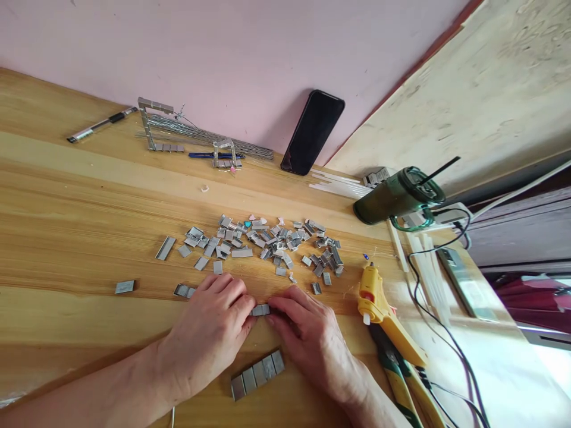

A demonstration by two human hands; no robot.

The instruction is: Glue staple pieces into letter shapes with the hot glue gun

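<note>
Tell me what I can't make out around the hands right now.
Head view: staple piece, ends hidden under fingertips of left hand and right hand; pinched or just touched, each grip unclear.
Head view: green-handled tool, covered by glue gun and cut off by bottom edge.
Head view: loose pile, pieces too small to count.

Staples (267,244), probably, left of glue gun (379,309).

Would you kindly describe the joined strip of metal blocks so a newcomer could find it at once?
On the wooden table, look at the near edge, between the wrists of the left hand and right hand. The strip lies there: several grey blocks joined in one row, unlike the loose pieces scattered beyond.
</note>
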